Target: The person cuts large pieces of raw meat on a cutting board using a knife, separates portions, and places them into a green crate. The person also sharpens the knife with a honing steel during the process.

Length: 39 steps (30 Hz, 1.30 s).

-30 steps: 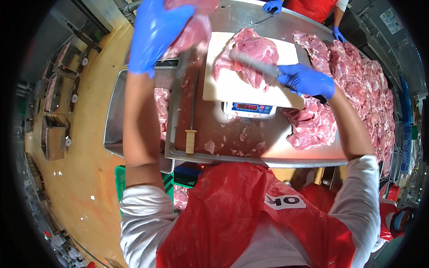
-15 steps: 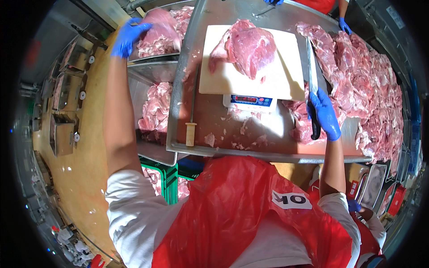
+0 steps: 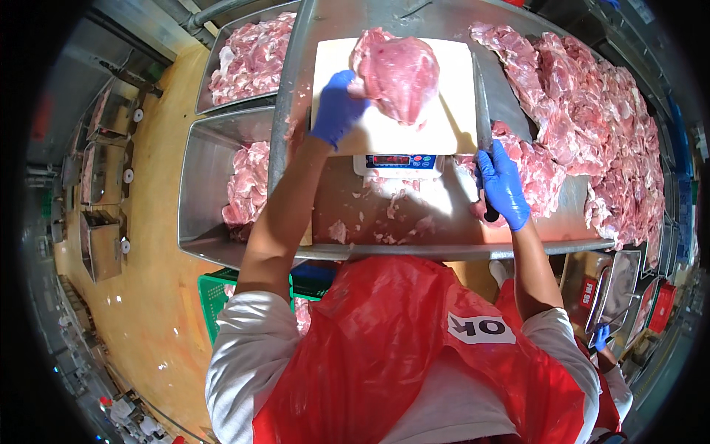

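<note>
A large piece of raw meat (image 3: 403, 74) lies on a white cutting board (image 3: 451, 122), which rests on a digital scale (image 3: 399, 164). My left hand (image 3: 341, 109), in a blue glove, is closed on the left edge of that piece. Its fingertips are partly hidden against the meat. To the right of the board, my gloved right hand (image 3: 506, 186) is wrapped around the dark handle of a knife (image 3: 483, 111). The blade points away from me along the board's right edge, seen nearly edge-on. Beside this hand lies more raw meat (image 3: 543, 174).
Many meat pieces (image 3: 621, 148) cover the right of the metal table (image 3: 436, 249). Metal bins of meat stand at left, one far (image 3: 251, 55), one nearer (image 3: 214, 159). A green crate (image 3: 214, 296) sits below. Another person's gloved hand (image 3: 602, 337) shows at lower right.
My left hand has left the far bin, where it held a blurred piece of meat, and come right to grip the meat on the board. My right hand keeps the knife, its blade now turned edge-on.
</note>
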### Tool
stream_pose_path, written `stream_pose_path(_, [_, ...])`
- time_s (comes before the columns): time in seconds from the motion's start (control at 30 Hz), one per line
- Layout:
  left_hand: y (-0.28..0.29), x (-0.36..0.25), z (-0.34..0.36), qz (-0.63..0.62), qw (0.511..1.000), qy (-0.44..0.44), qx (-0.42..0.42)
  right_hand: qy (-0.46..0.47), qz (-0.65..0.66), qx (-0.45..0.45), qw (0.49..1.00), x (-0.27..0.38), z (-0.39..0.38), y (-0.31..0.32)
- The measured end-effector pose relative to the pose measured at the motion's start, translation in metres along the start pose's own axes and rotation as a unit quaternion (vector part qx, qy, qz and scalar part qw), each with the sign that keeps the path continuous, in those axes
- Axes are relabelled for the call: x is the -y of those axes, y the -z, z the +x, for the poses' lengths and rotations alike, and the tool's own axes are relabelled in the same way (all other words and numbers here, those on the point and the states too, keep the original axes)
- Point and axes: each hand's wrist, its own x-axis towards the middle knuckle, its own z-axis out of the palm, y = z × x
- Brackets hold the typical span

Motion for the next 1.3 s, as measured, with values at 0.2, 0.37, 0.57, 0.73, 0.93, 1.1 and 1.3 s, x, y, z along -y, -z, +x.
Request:
stream_pose_path(0.2, [-0.008,-0.050,-0.058,0.005,0.993,0.095,-0.064,0.196,-0.219,0.022,0.955,0.042,0.029,-0.057])
stream_pose_path(0.37, [0.008,-0.052,-0.059,0.022,0.996,0.075,-0.039,0.233,-0.292,0.052,0.926,0.081,0.073,-0.112])
stream_pose_path(0.57, [0.007,-0.050,-0.061,0.027,0.997,0.065,-0.030,0.193,-0.397,0.131,0.888,0.070,0.093,-0.120])
stream_pose_path(0.73, [0.013,-0.047,-0.057,-0.030,0.996,0.076,-0.038,0.193,-0.363,0.215,0.886,0.016,0.074,-0.050])
stream_pose_path(0.93, [0.004,-0.049,-0.060,-0.049,0.995,0.055,-0.070,0.210,-0.417,0.218,0.857,0.058,0.113,-0.117])
stream_pose_path(1.1, [0.024,-0.065,-0.067,-0.097,0.975,0.196,-0.029,0.139,-0.369,0.251,0.884,0.041,0.082,-0.069])
stream_pose_path(1.3, [0.076,-0.083,-0.091,-0.212,0.928,0.298,0.071,0.118,-0.506,0.275,0.809,0.005,0.014,0.045])
